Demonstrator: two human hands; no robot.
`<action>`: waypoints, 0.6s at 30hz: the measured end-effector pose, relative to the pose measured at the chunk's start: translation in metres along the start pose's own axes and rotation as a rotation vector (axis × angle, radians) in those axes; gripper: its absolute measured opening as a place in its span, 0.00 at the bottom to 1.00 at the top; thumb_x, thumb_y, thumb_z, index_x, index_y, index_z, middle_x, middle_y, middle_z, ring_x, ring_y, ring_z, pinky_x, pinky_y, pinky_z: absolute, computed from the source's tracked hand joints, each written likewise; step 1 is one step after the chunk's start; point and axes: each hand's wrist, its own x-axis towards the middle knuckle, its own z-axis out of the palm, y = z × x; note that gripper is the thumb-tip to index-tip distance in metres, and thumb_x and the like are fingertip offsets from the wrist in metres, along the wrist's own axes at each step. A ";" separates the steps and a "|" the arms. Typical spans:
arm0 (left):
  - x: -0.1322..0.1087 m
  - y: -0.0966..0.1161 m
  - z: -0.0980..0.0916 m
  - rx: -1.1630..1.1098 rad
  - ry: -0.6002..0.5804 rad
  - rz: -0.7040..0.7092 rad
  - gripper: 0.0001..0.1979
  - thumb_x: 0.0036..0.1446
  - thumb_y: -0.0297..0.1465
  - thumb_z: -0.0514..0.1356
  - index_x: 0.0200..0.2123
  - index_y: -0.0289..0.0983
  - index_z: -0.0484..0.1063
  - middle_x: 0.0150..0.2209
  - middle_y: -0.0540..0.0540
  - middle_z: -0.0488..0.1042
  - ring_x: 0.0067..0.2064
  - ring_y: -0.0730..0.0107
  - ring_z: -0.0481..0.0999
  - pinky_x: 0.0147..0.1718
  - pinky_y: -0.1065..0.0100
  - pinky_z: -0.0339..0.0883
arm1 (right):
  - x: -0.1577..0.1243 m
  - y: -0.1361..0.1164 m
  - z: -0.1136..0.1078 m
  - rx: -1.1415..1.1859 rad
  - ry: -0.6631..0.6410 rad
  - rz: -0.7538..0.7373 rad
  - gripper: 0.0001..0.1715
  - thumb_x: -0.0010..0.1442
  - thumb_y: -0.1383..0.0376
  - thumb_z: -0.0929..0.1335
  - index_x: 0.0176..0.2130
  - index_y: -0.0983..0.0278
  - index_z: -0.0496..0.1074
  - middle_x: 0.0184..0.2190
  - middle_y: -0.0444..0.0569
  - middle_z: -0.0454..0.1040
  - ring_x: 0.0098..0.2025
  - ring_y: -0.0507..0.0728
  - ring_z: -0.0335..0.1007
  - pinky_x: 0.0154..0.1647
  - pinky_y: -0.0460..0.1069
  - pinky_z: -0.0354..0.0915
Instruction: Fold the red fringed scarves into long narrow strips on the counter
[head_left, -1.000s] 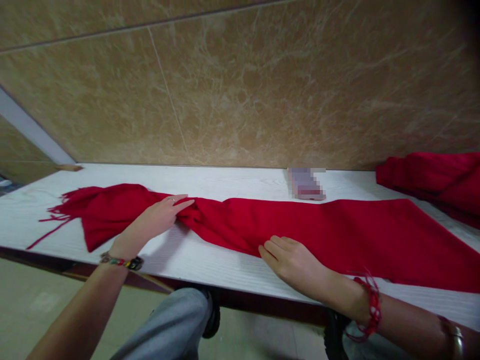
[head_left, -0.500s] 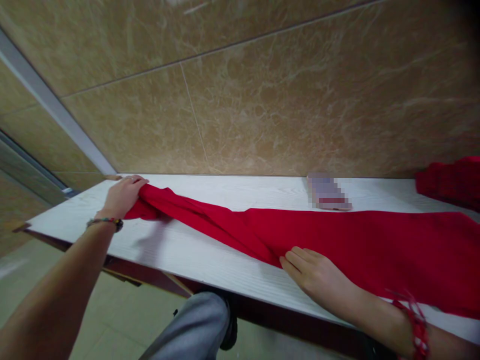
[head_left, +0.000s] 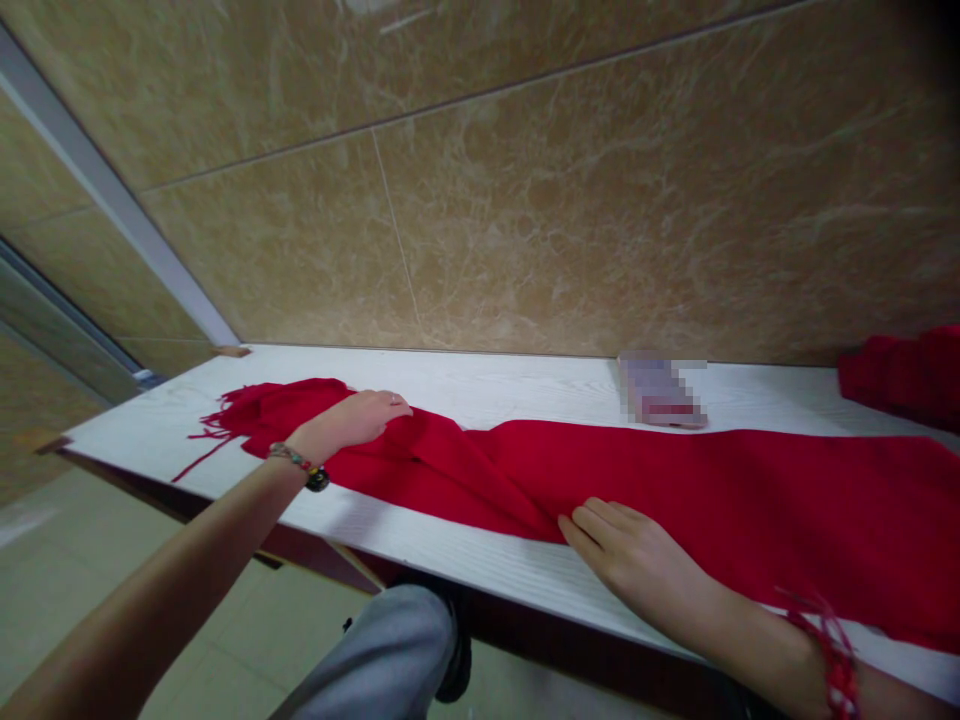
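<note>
A long red scarf (head_left: 675, 500) lies lengthwise along a white wood-grain tabletop (head_left: 480, 385), its fringed end at the left. My left hand (head_left: 360, 418), wearing a beaded bracelet and a ring, rests over the scarf's left part with its fingers stretched to the right; the fingertips are partly hidden. Soft diagonal creases run through the cloth between my hands. At the scarf's near edge, close to the middle, my right hand (head_left: 622, 545) has its fingers closed on the cloth. A red cord bracelet circles that wrist.
A blurred-out flat, phone-like object (head_left: 660, 390) lies behind the scarf. Bunched red cloth (head_left: 900, 375) sits at the back right. A tan marbled wall (head_left: 525, 220) borders the table's far side. My knee (head_left: 390, 650) is below the front edge.
My left hand has let go of the scarf's left end and moved right along it. The fringe now shows, and the left part lies flatter and wider. My right hand stays put.
</note>
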 end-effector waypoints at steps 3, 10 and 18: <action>0.003 0.004 0.007 0.032 -0.053 -0.015 0.19 0.50 0.17 0.48 0.43 0.36 0.67 0.45 0.43 0.71 0.47 0.69 0.69 0.48 0.67 0.59 | 0.000 0.000 0.000 0.006 0.014 0.005 0.16 0.52 0.82 0.58 0.30 0.67 0.69 0.25 0.49 0.69 0.27 0.54 0.64 0.27 0.48 0.60; -0.017 -0.029 0.024 0.088 -0.092 -0.133 0.24 0.46 0.14 0.47 0.45 0.35 0.66 0.47 0.43 0.69 0.47 0.69 0.69 0.47 0.69 0.60 | 0.000 0.000 0.001 0.002 0.021 0.015 0.15 0.51 0.81 0.59 0.30 0.67 0.68 0.26 0.49 0.70 0.27 0.54 0.64 0.27 0.48 0.60; -0.045 -0.053 -0.014 0.197 0.098 -0.224 0.16 0.53 0.20 0.46 0.39 0.32 0.69 0.40 0.39 0.72 0.43 0.63 0.71 0.45 0.65 0.61 | 0.000 0.000 0.002 0.005 -0.004 0.023 0.14 0.50 0.81 0.60 0.30 0.67 0.69 0.26 0.49 0.70 0.27 0.55 0.64 0.27 0.48 0.60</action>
